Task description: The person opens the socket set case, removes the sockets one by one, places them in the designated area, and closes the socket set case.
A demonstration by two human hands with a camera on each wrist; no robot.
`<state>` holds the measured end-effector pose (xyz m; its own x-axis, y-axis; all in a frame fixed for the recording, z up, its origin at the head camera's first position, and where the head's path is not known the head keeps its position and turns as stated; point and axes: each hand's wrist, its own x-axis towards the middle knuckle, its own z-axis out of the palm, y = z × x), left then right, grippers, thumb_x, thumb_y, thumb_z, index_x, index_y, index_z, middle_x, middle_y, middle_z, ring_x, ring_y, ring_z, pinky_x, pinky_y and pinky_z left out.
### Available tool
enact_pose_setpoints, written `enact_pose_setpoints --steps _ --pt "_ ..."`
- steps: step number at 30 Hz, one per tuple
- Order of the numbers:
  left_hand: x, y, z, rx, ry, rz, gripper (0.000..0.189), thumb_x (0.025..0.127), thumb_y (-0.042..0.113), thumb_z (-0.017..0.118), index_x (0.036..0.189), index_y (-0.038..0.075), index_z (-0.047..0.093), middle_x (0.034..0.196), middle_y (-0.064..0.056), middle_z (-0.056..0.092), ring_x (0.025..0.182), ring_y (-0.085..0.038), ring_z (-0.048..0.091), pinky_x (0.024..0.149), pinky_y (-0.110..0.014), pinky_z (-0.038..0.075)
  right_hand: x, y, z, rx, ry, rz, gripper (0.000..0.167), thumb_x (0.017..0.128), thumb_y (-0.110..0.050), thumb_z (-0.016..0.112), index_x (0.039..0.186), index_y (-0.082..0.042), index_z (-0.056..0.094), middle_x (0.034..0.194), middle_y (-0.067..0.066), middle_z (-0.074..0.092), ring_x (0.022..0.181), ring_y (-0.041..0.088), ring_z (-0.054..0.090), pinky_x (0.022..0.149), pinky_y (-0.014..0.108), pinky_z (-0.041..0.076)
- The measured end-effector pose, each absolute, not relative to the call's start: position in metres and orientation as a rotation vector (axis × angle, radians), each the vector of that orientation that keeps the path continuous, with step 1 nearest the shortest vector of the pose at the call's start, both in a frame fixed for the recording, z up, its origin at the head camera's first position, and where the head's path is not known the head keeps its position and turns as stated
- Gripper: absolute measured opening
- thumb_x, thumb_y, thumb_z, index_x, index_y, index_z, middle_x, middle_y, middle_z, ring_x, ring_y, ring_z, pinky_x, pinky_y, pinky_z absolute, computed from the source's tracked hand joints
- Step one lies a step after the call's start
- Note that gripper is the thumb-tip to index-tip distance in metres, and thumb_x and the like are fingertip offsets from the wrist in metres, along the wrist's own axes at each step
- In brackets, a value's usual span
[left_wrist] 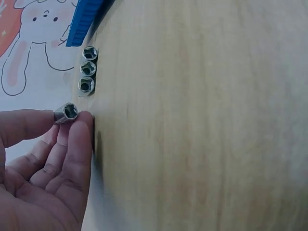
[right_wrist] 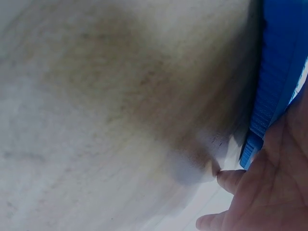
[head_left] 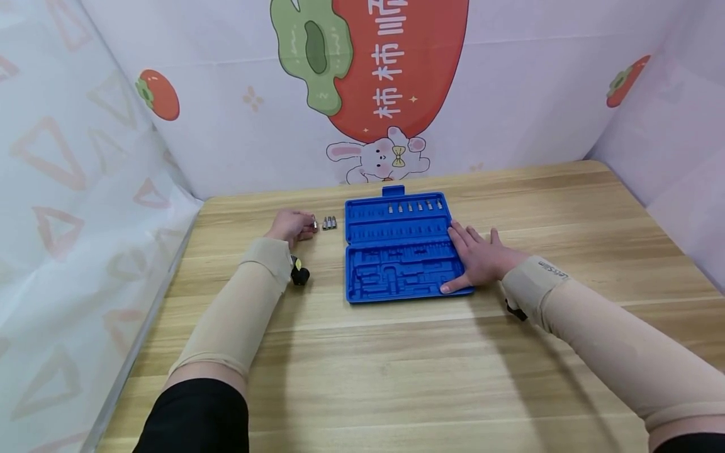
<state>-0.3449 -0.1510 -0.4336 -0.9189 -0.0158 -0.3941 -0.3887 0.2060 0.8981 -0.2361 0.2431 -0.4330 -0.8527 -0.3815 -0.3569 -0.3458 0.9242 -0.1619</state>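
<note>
My left hand (head_left: 292, 225) pinches a small silver socket (left_wrist: 70, 111) between thumb and fingers, its square opening facing the left wrist camera. Just to the right of it, three more sockets (head_left: 330, 223) stand in a row on the table; the left wrist view shows their open ends. A blue plastic tool case (head_left: 352, 274) lies unfolded flat, with moulded slots in both halves. Several silver bits (head_left: 410, 207) sit in a row along its far half. With fingers spread, my right hand (head_left: 481, 257) rests on the case's right edge, thumb at the near corner.
The wooden table (head_left: 385, 377) reaches back to a printed cloth (head_left: 226, 126) with a rabbit and persimmons. More cloth hangs at the left and right sides. A latch tab (head_left: 393, 190) sticks out from the case's far edge. Dark camera mounts (head_left: 299, 274) sit at the wrists.
</note>
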Motion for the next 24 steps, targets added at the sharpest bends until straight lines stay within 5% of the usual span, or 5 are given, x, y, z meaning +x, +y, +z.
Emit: enact_pose_setpoints --steps 14,24 --pt "-0.359 -0.147 -0.441 -0.281 2.498 1.360 0.025 0.097 0.004 0.060 0.118 -0.008 0.068 0.078 -0.004 0.064 0.063 -0.009 0.058 0.059 -0.016 0.053 -0.239 0.243 -0.437 -0.568 2.707 -0.075 0.136 0.081 -0.082 0.064 0.159 0.012 0.004 0.168 0.029 -0.001 0.152 0.051 0.002 0.110 0.080 -0.008" --pt "-0.358 -0.143 -0.438 -0.222 2.572 1.242 0.020 0.098 0.006 0.058 0.109 -0.006 0.069 0.074 -0.004 0.063 0.062 -0.012 0.058 0.058 -0.020 0.051 -0.238 0.244 -0.435 -0.569 2.707 -0.065 0.136 0.081 -0.081 0.064 0.159 0.013 0.004 0.167 0.030 -0.001 0.152 0.053 0.004 0.110 0.080 -0.007"
